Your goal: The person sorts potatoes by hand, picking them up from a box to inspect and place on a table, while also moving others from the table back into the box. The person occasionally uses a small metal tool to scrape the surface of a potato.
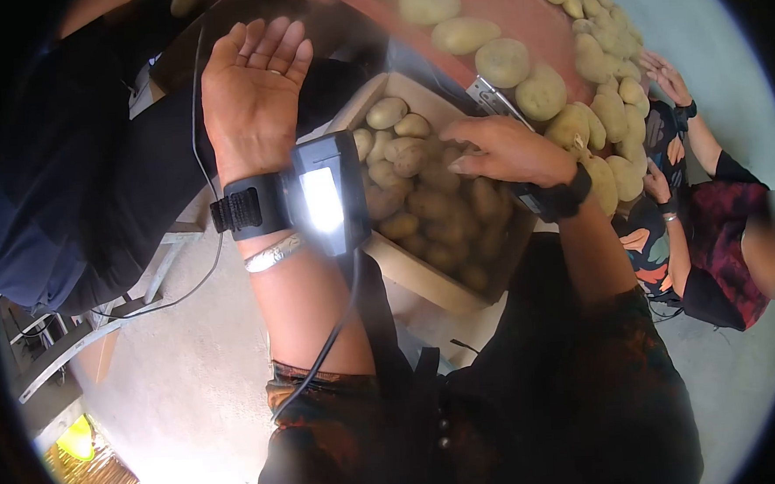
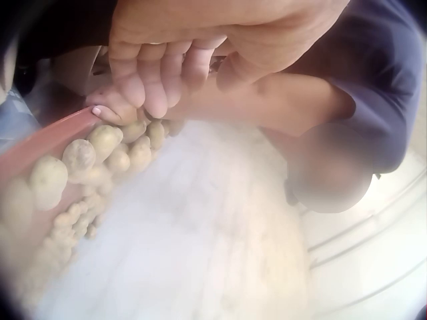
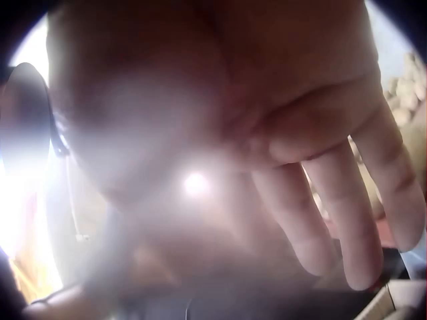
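Observation:
My left hand (image 1: 253, 104) is raised to the left of a box, palm turned up, with nothing in it. In the left wrist view its fingers (image 2: 155, 83) hang relaxed and hold nothing. My right hand (image 1: 514, 150) reaches over the right side of the box (image 1: 433, 270), which is filled with potatoes (image 1: 409, 158). Its fingers (image 3: 360, 233) look extended and apart in the right wrist view, and the palm is bare. Part of the potato pile lies hidden beneath this hand.
Beyond the box is a reddish surface (image 1: 561, 36) with many potatoes (image 1: 503, 62) on it. A metal bracket (image 1: 498, 100) sits at its near edge. Another person (image 1: 712, 242) stands at the right, hands near the potatoes. A dark-clothed person (image 1: 78, 188) is at left. A cable (image 1: 195, 121) hangs near my left arm.

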The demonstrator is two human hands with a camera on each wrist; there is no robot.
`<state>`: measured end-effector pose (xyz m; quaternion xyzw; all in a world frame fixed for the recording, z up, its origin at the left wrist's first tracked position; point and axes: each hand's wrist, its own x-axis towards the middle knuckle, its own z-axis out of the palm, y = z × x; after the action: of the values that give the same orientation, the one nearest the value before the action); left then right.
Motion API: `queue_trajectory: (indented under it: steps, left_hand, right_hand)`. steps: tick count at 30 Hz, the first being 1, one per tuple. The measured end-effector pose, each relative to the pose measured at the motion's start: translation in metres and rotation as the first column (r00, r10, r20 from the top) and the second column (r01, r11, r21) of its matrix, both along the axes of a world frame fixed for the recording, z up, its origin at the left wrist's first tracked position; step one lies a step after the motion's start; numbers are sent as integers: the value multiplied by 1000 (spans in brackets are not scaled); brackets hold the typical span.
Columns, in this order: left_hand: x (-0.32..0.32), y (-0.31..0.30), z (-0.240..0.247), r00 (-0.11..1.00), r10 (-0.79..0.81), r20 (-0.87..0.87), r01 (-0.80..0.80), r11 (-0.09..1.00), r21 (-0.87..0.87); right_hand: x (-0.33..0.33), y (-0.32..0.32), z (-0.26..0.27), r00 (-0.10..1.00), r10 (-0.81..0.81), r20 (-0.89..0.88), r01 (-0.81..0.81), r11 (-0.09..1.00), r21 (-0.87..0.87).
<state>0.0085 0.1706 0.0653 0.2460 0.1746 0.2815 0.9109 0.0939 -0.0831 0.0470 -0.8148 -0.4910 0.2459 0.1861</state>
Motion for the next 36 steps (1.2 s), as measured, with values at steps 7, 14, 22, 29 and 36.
queue_trajectory:
  steps: [7,14,22,29,36]
  left_hand:
    - [0,-3,0,1000,-26,16,26,1000,8]
    - [-6,-2,2,999,-40,-8,40,999,11]
    - [-6,-2,5,997,-71,-9,71,997,-5]
    - [-13,6,7,997,-71,-37,70,997,-37]
    - [-12,7,3,996,-83,13,83,995,-46]
  right_hand:
    - [44,30,-111,991,-42,130,76,961,-265]
    - [64,61,-210,993,-109,-53,105,992,-71]
    - [53,85,-195,970,-201,-134,121,886,-448]
    - [32,74,-210,947,-311,-83,260,891,-373]
    - [20,53,-174,939,-205,-277,167,974,-154]
